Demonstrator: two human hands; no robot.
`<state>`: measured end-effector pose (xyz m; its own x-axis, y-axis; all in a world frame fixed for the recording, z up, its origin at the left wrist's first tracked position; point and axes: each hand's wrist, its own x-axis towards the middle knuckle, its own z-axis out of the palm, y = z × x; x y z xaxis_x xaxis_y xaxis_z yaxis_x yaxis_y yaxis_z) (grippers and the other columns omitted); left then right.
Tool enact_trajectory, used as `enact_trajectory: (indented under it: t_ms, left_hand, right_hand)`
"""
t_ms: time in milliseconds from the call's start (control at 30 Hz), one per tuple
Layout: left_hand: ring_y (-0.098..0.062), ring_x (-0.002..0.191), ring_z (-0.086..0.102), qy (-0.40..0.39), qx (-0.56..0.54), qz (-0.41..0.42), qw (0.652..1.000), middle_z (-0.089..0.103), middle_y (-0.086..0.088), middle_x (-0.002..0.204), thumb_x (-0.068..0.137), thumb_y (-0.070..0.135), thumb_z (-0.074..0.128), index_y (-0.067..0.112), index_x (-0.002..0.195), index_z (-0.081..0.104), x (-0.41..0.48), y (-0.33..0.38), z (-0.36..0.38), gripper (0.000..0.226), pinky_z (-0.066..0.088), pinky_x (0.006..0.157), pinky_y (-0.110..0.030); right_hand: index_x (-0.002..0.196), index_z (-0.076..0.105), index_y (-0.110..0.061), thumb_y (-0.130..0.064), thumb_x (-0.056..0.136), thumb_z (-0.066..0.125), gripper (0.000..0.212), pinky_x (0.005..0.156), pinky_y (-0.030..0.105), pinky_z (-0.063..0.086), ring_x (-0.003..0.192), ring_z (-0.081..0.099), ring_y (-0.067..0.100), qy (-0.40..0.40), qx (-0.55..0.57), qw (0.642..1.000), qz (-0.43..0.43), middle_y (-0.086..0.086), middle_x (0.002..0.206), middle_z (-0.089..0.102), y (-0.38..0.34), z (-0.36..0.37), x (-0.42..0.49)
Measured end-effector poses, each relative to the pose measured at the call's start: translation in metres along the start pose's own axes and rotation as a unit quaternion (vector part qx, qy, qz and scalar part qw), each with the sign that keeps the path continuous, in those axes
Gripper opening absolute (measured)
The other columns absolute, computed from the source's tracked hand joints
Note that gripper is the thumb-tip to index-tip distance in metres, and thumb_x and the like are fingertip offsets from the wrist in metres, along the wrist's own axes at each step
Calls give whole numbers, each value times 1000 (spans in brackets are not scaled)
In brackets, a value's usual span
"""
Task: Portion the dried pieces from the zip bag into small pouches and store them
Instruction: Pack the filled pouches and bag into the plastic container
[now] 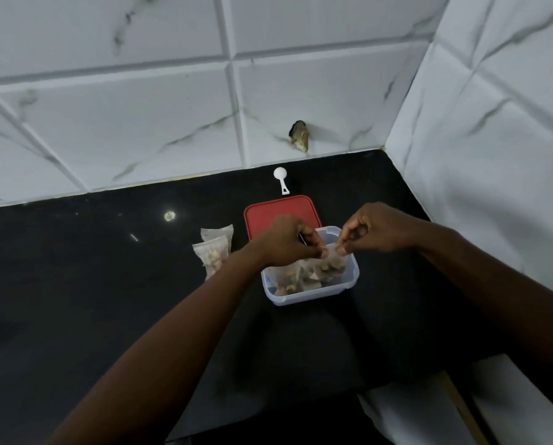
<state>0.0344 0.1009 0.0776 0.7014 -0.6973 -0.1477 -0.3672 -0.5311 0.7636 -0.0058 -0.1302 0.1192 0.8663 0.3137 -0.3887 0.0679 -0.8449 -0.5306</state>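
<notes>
A clear plastic container [304, 296] stands on the black counter with filled small pouches inside. Over its far right part, my left hand [285, 240] and my right hand [374, 228] each pinch one top corner of a small translucent pouch [331, 263] of dried brown pieces. The pouch hangs with its lower part inside the container. Another filled pouch [286, 277] lies in the container's left side. Two more filled pouches [213, 252] lie on the counter to the left. No zip bag is in view.
The container's red lid [268, 210] lies flat just behind it. A small white scoop [281, 178] rests near the tiled wall. White marble tiles close off the back and the right side. The counter's front edge runs at lower right.
</notes>
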Motion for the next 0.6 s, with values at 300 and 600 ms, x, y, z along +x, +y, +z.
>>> enact_trajectory:
  t_ms: [300, 600]
  left_hand:
    - [-8, 85, 69, -15, 124, -49, 991, 78, 3, 100, 88, 15, 78, 19, 98, 81, 17, -15, 47, 11, 61, 87, -37]
    - [-6, 83, 67, -7, 126, -60, 990, 76, 4, 97, 84, 18, 84, 17, 98, 79, 21, -16, 44, 15, 59, 82, -29]
  right_hand:
    - [113, 73, -35, -44, 97, 63, 22, 104, 39, 34, 110, 55, 13, 6, -362, 932, -10, -7, 108, 68, 0, 33, 8]
    - [115, 71, -37, -51, 87, 71, 31, 104, 40, 33, 111, 54, 11, 39, -344, 938, -10, -11, 110, 66, 7, 41, 17]
